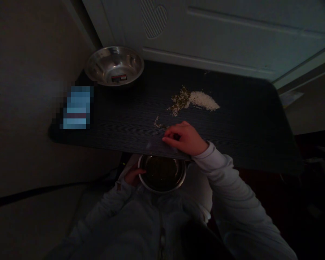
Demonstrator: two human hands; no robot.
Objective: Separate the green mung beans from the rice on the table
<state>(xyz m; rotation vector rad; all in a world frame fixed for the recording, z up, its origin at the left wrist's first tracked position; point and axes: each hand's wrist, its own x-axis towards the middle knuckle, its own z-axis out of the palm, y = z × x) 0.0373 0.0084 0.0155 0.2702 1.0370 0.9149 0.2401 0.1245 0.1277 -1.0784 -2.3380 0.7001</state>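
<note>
My left hand (134,176) grips the rim of a metal bowl (185,177), held at my lap just below the table's near edge. Dark contents, hard to make out in the dim light, lie inside the bowl. Over the near part of the table is my right hand (182,137), its fingers curled and pressed together. A faint see-through patch shows under its fingertips; what it is I cannot tell. Just beyond them runs a thin trail of loose grains (158,124). Farther back, a pile of white rice-like grains (204,100) touches a mixed pile of green and pale grains (181,100).
A large, shiny steel basin (137,74) stands at the back left of the dark table (246,119). Near the left end lies a lit, blurred-out phone-like screen (77,108). A white panelled door (219,39) rises directly behind the table.
</note>
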